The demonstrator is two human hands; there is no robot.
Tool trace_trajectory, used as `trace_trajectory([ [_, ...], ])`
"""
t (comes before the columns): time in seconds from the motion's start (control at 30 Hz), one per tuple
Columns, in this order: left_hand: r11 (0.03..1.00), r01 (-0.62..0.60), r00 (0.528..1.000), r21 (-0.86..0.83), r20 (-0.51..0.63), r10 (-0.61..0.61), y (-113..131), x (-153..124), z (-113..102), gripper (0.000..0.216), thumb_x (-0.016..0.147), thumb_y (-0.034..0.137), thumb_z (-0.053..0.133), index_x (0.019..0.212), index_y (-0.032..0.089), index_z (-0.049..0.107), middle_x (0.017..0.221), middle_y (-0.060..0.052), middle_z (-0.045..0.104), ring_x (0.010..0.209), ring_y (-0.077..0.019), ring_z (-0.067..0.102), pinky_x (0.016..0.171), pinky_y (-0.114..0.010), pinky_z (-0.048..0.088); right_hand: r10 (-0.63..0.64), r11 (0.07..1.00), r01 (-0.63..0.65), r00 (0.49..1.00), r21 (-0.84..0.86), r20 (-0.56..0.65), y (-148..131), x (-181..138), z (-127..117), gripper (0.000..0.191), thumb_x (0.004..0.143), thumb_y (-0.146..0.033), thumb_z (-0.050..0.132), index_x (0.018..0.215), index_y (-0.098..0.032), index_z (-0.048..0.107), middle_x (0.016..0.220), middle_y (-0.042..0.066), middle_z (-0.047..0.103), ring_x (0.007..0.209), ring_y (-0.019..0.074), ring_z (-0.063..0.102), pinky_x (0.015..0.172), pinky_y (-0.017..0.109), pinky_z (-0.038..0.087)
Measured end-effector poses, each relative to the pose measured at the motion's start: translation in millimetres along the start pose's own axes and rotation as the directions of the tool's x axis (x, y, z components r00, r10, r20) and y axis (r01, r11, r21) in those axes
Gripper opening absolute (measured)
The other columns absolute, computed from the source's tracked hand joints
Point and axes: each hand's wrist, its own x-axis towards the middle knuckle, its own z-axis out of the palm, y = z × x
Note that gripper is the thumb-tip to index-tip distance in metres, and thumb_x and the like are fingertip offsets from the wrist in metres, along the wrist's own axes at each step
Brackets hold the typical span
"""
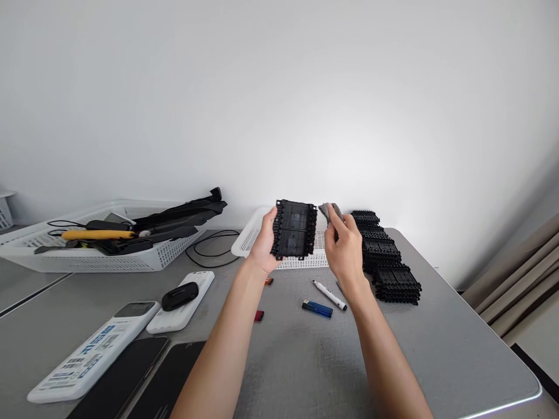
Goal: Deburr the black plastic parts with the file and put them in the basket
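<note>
My left hand [263, 247] is closed around the left edge of a black plastic tray [297, 228] with toothed sides, held up above the table. Just to its right, my right hand [344, 241] pinches a crumpled grey cloth [331, 210], a small gap away from the tray. Several similar black trays [396, 282] lie in stacks to the right of my right wrist. Behind the raised tray is a white perforated basket [251, 235], partly hidden by my hands.
A blue lighter [317, 308] and a white marker [329, 295] lie between my forearms. At left are a loaded white basket [144, 262], a black cable [209, 250], a white power bank [181, 314] with a black case [179, 296] on it, and a labelled white device [94, 352].
</note>
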Motion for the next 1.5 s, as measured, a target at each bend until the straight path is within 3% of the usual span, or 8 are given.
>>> trace_trajectory([
  [0.17,1.000,-0.018,0.993,-0.020,0.114,0.020,-11,-3,14,0.049,0.090,0.053,0.048,0.115,0.016,0.068,0.092,-0.009,0.077,0.084,-0.0248,0.073,0.074,-0.034,0.060,0.003,0.993,0.017,0.986,-0.118,0.166,-7,-3,12,0.057,0.095,-0.014,0.030,0.151,-0.022,0.038,0.110,0.013,0.057,0.075,0.0172,0.058,0.067,0.030,0.047],
  [0.43,0.982,-0.146,0.988,-0.121,-0.069,0.138,0,9,-2,0.048,0.092,0.055,0.041,0.108,0.019,0.070,0.078,-0.004,0.075,0.064,-0.0179,0.071,0.057,-0.026,0.058,-0.086,0.978,0.167,0.870,-0.125,0.485,-20,-6,-14,0.051,0.090,-0.013,0.039,0.136,-0.020,0.058,0.095,0.009,0.065,0.075,0.0188,0.061,0.067,0.028,0.045],
  [0.73,1.000,-0.013,0.994,0.003,0.113,0.012,-4,4,-4,0.052,0.087,0.058,0.051,0.116,0.019,0.068,0.089,-0.008,0.076,0.078,-0.0240,0.073,0.059,-0.029,0.058,0.009,0.999,-0.011,0.997,0.033,0.072,-4,3,-14,0.050,0.096,-0.019,0.032,0.142,-0.020,0.052,0.102,0.012,0.062,0.076,0.0173,0.056,0.065,0.029,0.045],
  [0.97,0.991,-0.105,0.993,-0.077,0.039,0.108,-6,3,7,0.049,0.092,0.055,0.042,0.114,0.018,0.068,0.084,-0.006,0.076,0.076,-0.0210,0.073,0.066,-0.029,0.059,-0.001,0.981,0.072,0.929,-0.178,0.371,-15,-3,2,0.057,0.094,-0.014,0.033,0.150,-0.020,0.040,0.100,0.012,0.060,0.074,0.0185,0.059,0.066,0.029,0.043],
  [1.13,0.983,-0.155,0.984,-0.094,-0.099,0.145,1,12,-7,0.050,0.089,0.060,0.045,0.106,0.019,0.069,0.080,-0.004,0.075,0.071,-0.0189,0.072,0.061,-0.026,0.058,-0.048,0.976,0.156,0.835,-0.152,0.549,-23,-6,-19,0.046,0.088,-0.014,0.042,0.125,-0.022,0.067,0.091,0.009,0.068,0.079,0.0202,0.063,0.068,0.028,0.043],
  [1.23,0.984,-0.171,0.984,-0.059,-0.055,0.168,-1,12,-7,0.049,0.088,0.058,0.048,0.109,0.020,0.068,0.087,-0.005,0.076,0.074,-0.0194,0.073,0.064,-0.027,0.059,0.048,0.991,0.011,0.901,-0.132,0.432,-21,-5,-33,0.041,0.087,-0.016,0.043,0.110,-0.025,0.075,0.090,0.007,0.071,0.075,0.0185,0.063,0.067,0.027,0.044],
  [1.33,0.986,-0.163,0.987,-0.025,0.012,0.163,-7,10,0,0.048,0.088,0.056,0.050,0.114,0.020,0.068,0.090,-0.006,0.077,0.079,-0.0211,0.073,0.069,-0.029,0.060,0.083,0.996,-0.075,0.978,-0.047,0.190,-17,-2,-36,0.046,0.092,-0.018,0.038,0.127,-0.022,0.066,0.098,0.009,0.070,0.074,0.0170,0.060,0.066,0.028,0.045],
  [1.5,0.997,-0.073,0.992,0.023,0.100,0.070,-20,7,7,0.051,0.085,0.058,0.054,0.117,0.022,0.067,0.096,-0.007,0.077,0.092,-0.0250,0.072,0.081,-0.033,0.059,0.037,0.999,-0.034,0.995,-0.026,0.096,-13,1,-19,0.048,0.097,-0.021,0.034,0.141,-0.022,0.054,0.095,0.010,0.065,0.077,0.0173,0.058,0.067,0.028,0.045],
])
